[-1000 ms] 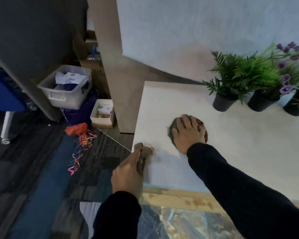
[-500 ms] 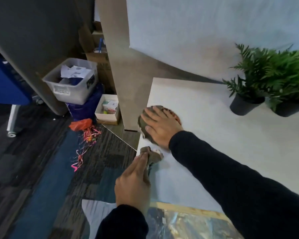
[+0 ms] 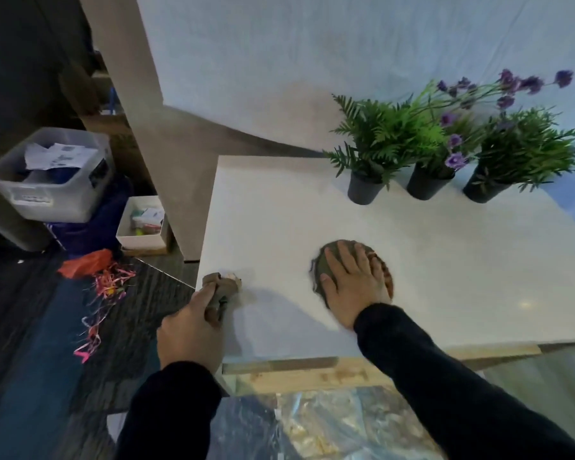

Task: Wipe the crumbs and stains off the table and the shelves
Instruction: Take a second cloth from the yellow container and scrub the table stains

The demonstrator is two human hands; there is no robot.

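Two hands on the white worktop [image 3: 312, 207]. Right hand [image 3: 354, 287] lies flat, fingers spread, pressing a round grey-brown cloth pad [image 3: 326, 260] mid-surface. Left hand [image 3: 193, 330], grip curled tight round a crumpled brown rag [image 3: 221, 290] at the left edge. Three black-potted green plants [image 3: 425, 161] stand along the back. Clear plastic storage bin [image 3: 47, 180] on the floor, left.
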